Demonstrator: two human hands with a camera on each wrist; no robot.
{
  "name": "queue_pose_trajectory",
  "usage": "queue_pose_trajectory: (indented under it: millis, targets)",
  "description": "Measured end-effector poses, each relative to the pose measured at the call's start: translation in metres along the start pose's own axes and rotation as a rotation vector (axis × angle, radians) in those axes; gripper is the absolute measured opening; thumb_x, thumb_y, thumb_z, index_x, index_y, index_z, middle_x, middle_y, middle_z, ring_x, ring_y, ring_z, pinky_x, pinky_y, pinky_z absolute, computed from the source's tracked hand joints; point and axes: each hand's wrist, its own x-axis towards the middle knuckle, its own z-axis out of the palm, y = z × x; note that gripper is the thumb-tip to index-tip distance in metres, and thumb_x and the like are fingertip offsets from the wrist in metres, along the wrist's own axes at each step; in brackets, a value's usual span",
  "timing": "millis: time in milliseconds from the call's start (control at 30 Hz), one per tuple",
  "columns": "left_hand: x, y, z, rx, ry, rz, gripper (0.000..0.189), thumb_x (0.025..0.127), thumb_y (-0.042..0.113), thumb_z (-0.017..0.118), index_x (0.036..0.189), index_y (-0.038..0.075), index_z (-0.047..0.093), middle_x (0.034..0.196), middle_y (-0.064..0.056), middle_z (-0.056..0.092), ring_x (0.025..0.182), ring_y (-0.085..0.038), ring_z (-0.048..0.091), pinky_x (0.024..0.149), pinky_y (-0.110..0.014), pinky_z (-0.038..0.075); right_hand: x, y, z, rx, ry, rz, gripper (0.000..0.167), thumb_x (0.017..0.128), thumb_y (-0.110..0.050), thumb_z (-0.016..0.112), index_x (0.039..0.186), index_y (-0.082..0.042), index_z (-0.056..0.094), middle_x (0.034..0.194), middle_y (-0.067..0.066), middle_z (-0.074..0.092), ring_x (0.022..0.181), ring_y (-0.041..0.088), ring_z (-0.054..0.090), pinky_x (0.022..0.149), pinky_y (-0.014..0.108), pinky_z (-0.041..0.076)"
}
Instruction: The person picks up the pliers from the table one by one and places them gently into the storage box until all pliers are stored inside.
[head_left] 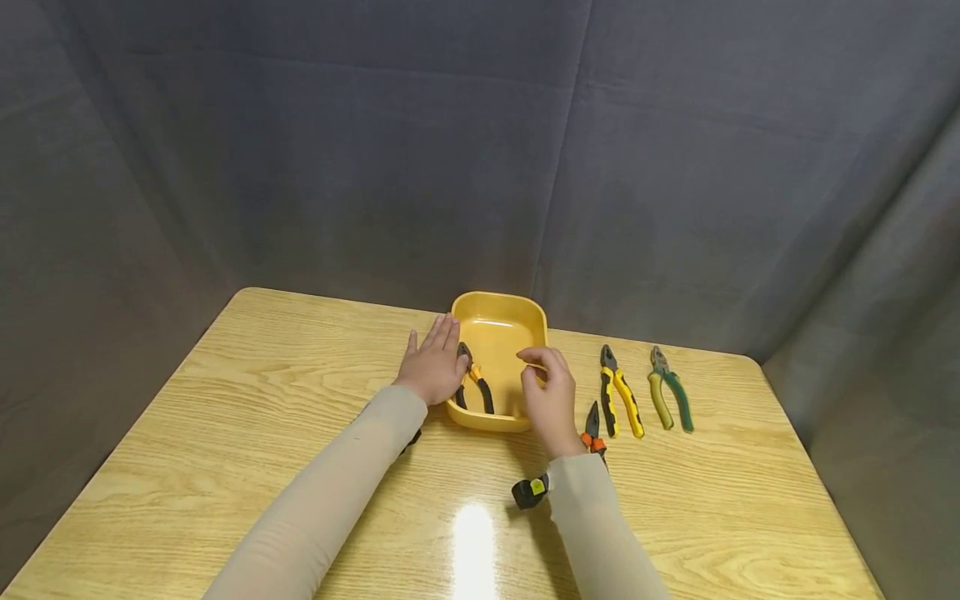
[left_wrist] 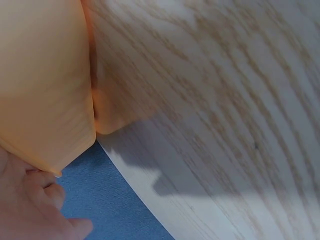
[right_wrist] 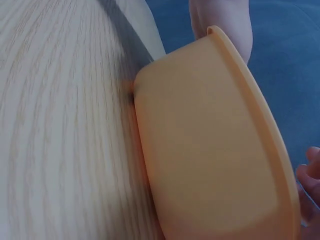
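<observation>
A yellow plastic bin point(head_left: 497, 423) stands on the table between my hands. Inside it, along the left wall, lies a pair of pliers point(head_left: 486, 395) with black and orange handles. My left hand point(head_left: 432, 371) rests on the bin's left rim with straight fingers, the thumb close to the pliers' head. Over the right rim is my right hand point(head_left: 551, 398), its fingers loosely bent with a gap between thumb and forefinger and nothing in it. The right wrist view shows the bin's outer wall point(right_wrist: 205, 135) and some fingers point(right_wrist: 311, 172) beside the rim.
Right of the bin lie yellow-black pliers point(head_left: 620, 392) and green-handled pliers point(head_left: 671, 389). Orange-and-black pliers point(head_left: 593, 429) are partly hidden behind my right wrist. A grey curtain point(head_left: 337, 167) hangs behind the wooden table point(head_left: 247, 400).
</observation>
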Motion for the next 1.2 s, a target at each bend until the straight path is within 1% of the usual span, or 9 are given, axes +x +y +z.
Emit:
queue_pose_trajectory:
  millis: [100, 267, 433, 667, 767, 933, 1000, 1100, 1200]
  targets:
    - [-0.001, 0.001, 0.000, -0.004, -0.003, 0.003, 0.066, 0.111, 0.039, 0.029, 0.163, 0.006, 0.007, 0.171, -0.009, 0.002, 0.157, -0.023, -0.001, 0.124, -0.056, 0.003, -0.002, 0.003, -0.005, -0.008, 0.003, 0.008, 0.023, 0.093, 0.009, 0.052, 0.106, 0.003, 0.071, 0.111, 0.013, 0.063, 0.110, 0.027, 0.060, 0.095, 0.044, 0.052]
    - [0.000, 0.002, 0.002, -0.020, -0.006, 0.014, 0.066, 0.111, 0.038, 0.029, 0.163, 0.004, 0.007, 0.170, -0.010, 0.002, 0.156, -0.023, -0.003, 0.123, -0.057, 0.003, -0.006, 0.006, -0.015, -0.005, 0.022, 0.026, 0.024, 0.092, 0.010, 0.053, 0.107, 0.003, 0.071, 0.112, 0.015, 0.064, 0.110, 0.028, 0.061, 0.094, 0.045, 0.053]
    - [-0.001, 0.003, 0.000, -0.021, -0.016, 0.011, 0.065, 0.111, 0.038, 0.028, 0.163, 0.006, 0.006, 0.170, -0.009, 0.001, 0.156, -0.023, -0.003, 0.123, -0.057, 0.004, -0.011, 0.003, -0.026, -0.015, 0.013, 0.076, 0.025, 0.095, 0.006, 0.053, 0.113, 0.000, 0.069, 0.117, 0.013, 0.063, 0.114, 0.027, 0.059, 0.097, 0.044, 0.052]
    - [-0.001, 0.003, -0.001, -0.027, -0.014, 0.016, 0.065, 0.111, 0.039, 0.028, 0.163, 0.005, 0.007, 0.170, -0.009, 0.001, 0.157, -0.024, -0.002, 0.123, -0.057, 0.004, -0.015, 0.004, -0.037, -0.033, 0.046, 0.083, 0.024, 0.095, 0.004, 0.053, 0.112, 0.002, 0.071, 0.113, 0.014, 0.064, 0.107, 0.027, 0.061, 0.093, 0.046, 0.053]
    - [0.000, 0.003, 0.000, -0.027, -0.014, 0.014, 0.065, 0.111, 0.039, 0.028, 0.163, 0.005, 0.007, 0.170, -0.009, 0.001, 0.157, -0.024, -0.002, 0.123, -0.057, 0.003, -0.016, 0.003, -0.041, -0.040, 0.052, 0.113, 0.023, 0.096, 0.002, 0.055, 0.113, 0.002, 0.070, 0.116, 0.015, 0.064, 0.107, 0.028, 0.062, 0.093, 0.046, 0.053]
    - [0.003, 0.002, 0.001, -0.030, -0.028, 0.006, 0.066, 0.111, 0.040, 0.027, 0.163, 0.007, 0.004, 0.171, -0.008, -0.001, 0.156, -0.023, -0.005, 0.123, -0.056, 0.002, -0.019, -0.002, -0.048, -0.054, 0.032, 0.214, 0.023, 0.100, -0.003, 0.054, 0.118, -0.001, 0.067, 0.125, 0.016, 0.061, 0.111, 0.032, 0.061, 0.094, 0.049, 0.050]
    - [0.004, 0.001, 0.002, -0.031, -0.031, 0.005, 0.066, 0.111, 0.041, 0.026, 0.163, 0.007, 0.004, 0.171, -0.008, -0.002, 0.156, -0.022, -0.005, 0.123, -0.056, 0.001, -0.020, -0.003, -0.051, -0.062, 0.024, 0.251, 0.023, 0.100, -0.004, 0.054, 0.120, -0.002, 0.066, 0.126, 0.016, 0.061, 0.112, 0.033, 0.061, 0.094, 0.049, 0.049]
    - [0.004, -0.001, 0.002, -0.035, -0.023, -0.001, 0.066, 0.111, 0.040, 0.028, 0.163, 0.007, 0.005, 0.171, -0.008, -0.001, 0.156, -0.023, -0.004, 0.123, -0.056, 0.002, -0.021, -0.003, -0.054, -0.070, 0.015, 0.275, 0.024, 0.100, -0.004, 0.053, 0.121, -0.002, 0.065, 0.125, 0.017, 0.061, 0.112, 0.034, 0.060, 0.093, 0.048, 0.049]
    - [0.004, -0.002, 0.002, -0.039, -0.021, -0.005, 0.066, 0.111, 0.040, 0.029, 0.163, 0.006, 0.005, 0.171, -0.009, -0.001, 0.156, -0.023, -0.004, 0.123, -0.057, 0.002, -0.021, -0.003, -0.057, -0.097, 0.012, 0.276, 0.025, 0.099, -0.003, 0.053, 0.121, -0.001, 0.065, 0.122, 0.018, 0.063, 0.110, 0.034, 0.061, 0.090, 0.046, 0.049]
